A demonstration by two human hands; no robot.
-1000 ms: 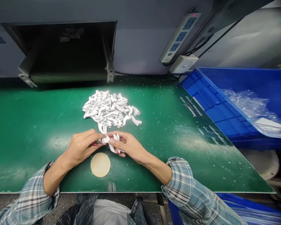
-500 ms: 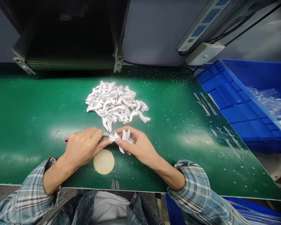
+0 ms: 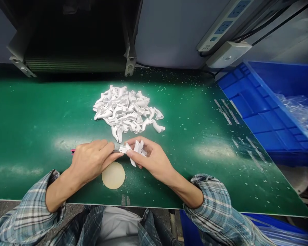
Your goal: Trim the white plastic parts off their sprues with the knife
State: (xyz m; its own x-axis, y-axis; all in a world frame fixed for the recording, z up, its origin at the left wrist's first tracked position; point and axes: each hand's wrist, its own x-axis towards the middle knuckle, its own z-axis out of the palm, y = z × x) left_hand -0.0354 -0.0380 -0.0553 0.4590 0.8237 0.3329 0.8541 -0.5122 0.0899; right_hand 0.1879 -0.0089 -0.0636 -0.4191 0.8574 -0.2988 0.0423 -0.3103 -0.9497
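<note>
My left hand (image 3: 91, 159) is closed around a slim knife whose pink handle end (image 3: 73, 151) sticks out behind the palm. The knife's narrow metal blade (image 3: 116, 151) reaches the edge of a curved white plastic part (image 3: 125, 149). That part is pinched between the thumb and fingers of my right hand (image 3: 152, 159), which also holds other white parts (image 3: 139, 147) in its palm. Just beyond both hands lies a heap of similar white plastic parts (image 3: 125, 111). A round beige disc (image 3: 113, 175) lies on the table near my left wrist.
The green tabletop (image 3: 195, 177) carries white specks and tape marks. A blue crate (image 3: 261, 116) with clear plastic bags stands at the right edge. At the back stand a dark conveyor-like frame (image 3: 77, 65) and a power strip (image 3: 223, 27) on the wall.
The view has shifted slightly. Both hands keep nearly the same pose, the knife blade still at the white part's edge; the heap looks the same.
</note>
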